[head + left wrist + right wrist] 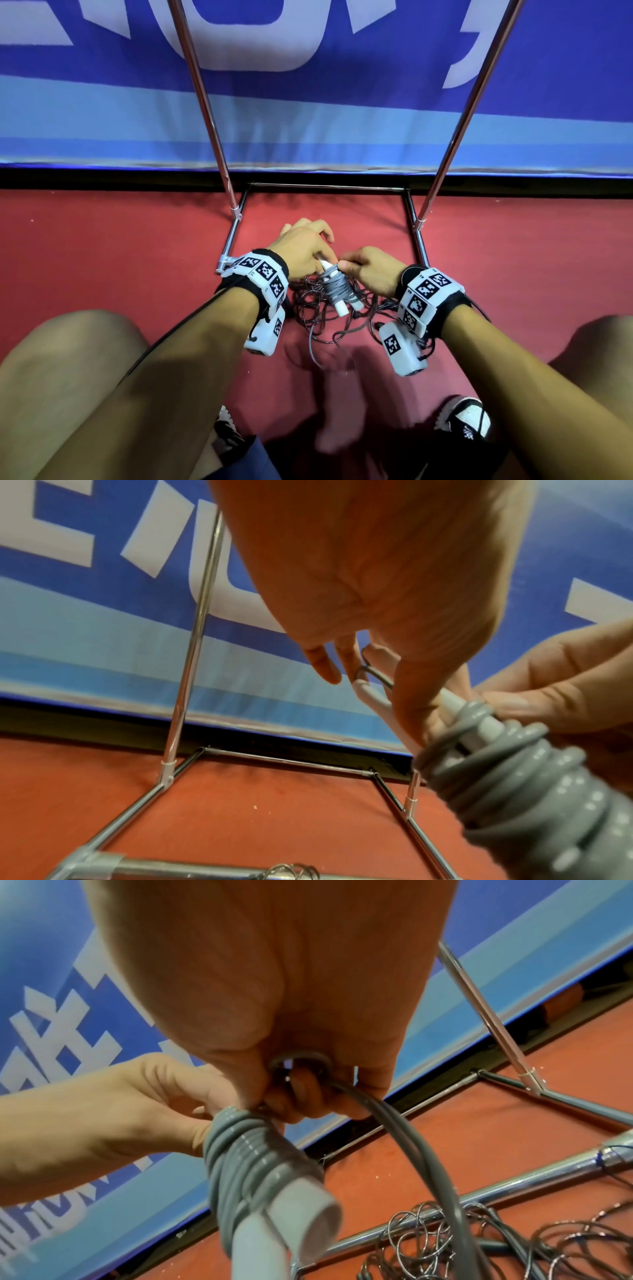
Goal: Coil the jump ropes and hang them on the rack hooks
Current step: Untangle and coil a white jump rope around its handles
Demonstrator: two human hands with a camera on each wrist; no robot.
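Note:
A grey jump rope is held low over the red floor, its cord wound tightly round its two white handles. My left hand grips the handles' upper ends. My right hand pinches the free grey cord at the top of the coil; a loop of it curls round my fingers. The loose tail of the cord trails onto the floor. The rack stands just behind my hands; its hooks are out of view.
A tangle of thin dark ropes lies on the floor under the bundle, against the rack's chrome base bar. Two slanted chrome poles rise from the base frame. A blue banner stands behind. My knees and shoes flank the spot.

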